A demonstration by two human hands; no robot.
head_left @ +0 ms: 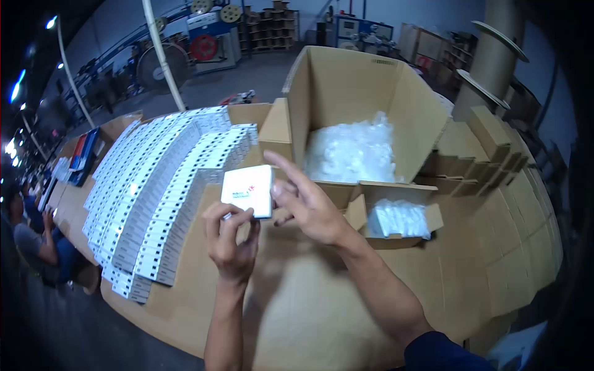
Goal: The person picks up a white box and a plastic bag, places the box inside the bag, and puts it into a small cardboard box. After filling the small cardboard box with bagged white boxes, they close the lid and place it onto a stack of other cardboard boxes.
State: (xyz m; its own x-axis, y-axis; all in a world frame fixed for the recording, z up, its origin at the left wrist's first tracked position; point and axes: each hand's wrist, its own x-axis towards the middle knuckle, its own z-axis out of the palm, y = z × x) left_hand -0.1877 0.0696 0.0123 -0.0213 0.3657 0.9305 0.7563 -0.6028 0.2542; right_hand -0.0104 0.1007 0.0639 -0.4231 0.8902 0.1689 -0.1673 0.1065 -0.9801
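Note:
A small white box (pixel 247 185) with a red mark and small print on its face is held up in front of me. My left hand (pixel 232 244) grips it from below, fingers and thumb closed about its lower edge. At the box's right side is my right hand (pixel 312 210), with one finger stretched out past the top corner and the others apart. Its fingertips are close to the right edge; whether they press on it I cannot make out. Left of my hands, long rows of stacked white boxes (pixel 133 204) lie on the cardboard-covered table (pixel 297 315).
A large open carton (pixel 352 80) holds a heap of clear plastic packets (pixel 352 151). Before it, a smaller carton (pixel 390 243) contains wrapped packets (pixel 399 219). Folded cardboard (pixel 489 161) stands at right. A seated person (pixel 40 238) is at far left; machines and spools stand behind.

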